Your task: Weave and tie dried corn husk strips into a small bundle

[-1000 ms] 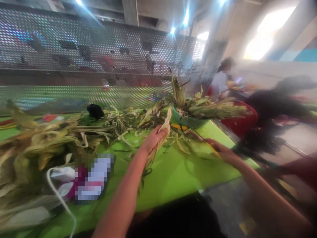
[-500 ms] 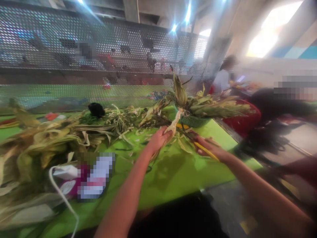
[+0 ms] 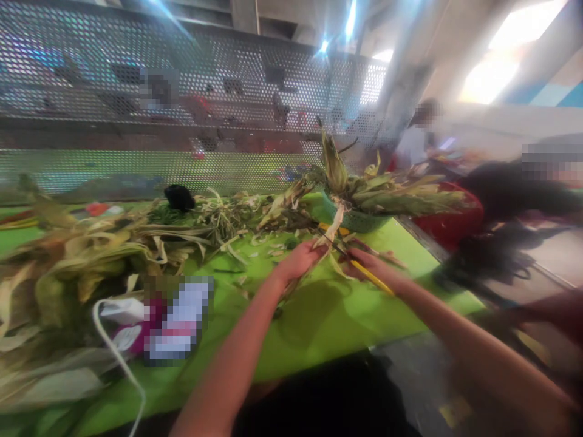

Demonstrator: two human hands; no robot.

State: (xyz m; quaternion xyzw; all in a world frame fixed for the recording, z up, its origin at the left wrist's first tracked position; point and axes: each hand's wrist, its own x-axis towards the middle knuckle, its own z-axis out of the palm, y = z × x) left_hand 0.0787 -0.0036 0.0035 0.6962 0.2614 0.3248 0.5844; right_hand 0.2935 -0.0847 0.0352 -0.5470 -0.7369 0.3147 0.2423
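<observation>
Gripped in my left hand (image 3: 303,260) is a pale corn husk strip (image 3: 337,220), its fingers closed round the lower end. The strip runs up towards the husks in a green basket (image 3: 357,220). My right hand (image 3: 367,267) is wrapped round a yellow-handled tool (image 3: 372,278) with a thin dark front part. That dark part lies against or just in front of the husk strip; blur hides whether it touches, and I cannot make out the tool's exact kind. Under both hands, husk scraps lie on the green tabletop (image 3: 337,315).
A large heap of dried husks (image 3: 91,255) covers the left side. Nearer are a pixelated packet (image 3: 180,321) and a white cable (image 3: 121,358). A perforated metal screen (image 3: 204,91) stands behind the table. A red basin (image 3: 450,212) and other people (image 3: 412,142) are at right.
My left hand has shifted right with the husk strip. My right hand has moved slightly left, bringing the yellow-handled tool's dark part to the strip.
</observation>
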